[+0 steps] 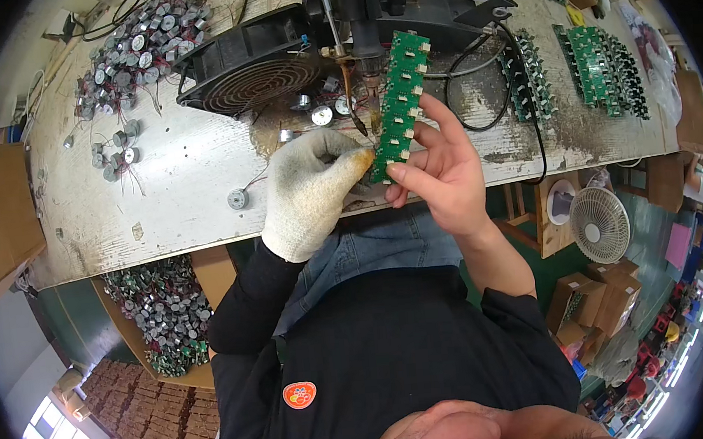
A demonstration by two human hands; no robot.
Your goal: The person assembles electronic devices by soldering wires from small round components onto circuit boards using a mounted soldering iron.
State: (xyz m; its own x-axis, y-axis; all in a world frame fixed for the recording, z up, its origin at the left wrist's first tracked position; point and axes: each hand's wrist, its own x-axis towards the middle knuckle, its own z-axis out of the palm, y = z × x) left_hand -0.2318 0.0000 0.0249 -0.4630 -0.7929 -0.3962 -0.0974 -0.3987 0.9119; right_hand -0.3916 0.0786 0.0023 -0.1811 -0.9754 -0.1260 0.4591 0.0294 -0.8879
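Note:
A long green circuit board strip (403,108) with a row of small white connectors is held tilted over the bench edge. My bare right hand (442,163) grips its lower end and right side between thumb and fingers. My left hand (312,185), in a white knitted glove with stained fingertips, is closed in a pinch at the board's lower left edge. What lies inside that pinch is hidden. Just beyond the board stands a soldering station (368,61), its thin feed tube (350,96) pointing down close to the board.
A black fan (253,66) stands left of the station. Small round motors (140,50) with wires are heaped at the back left. More green boards (596,68) lie at the right, near a black cable (538,122). Below the bench, a carton (112,321) holds motors and boards.

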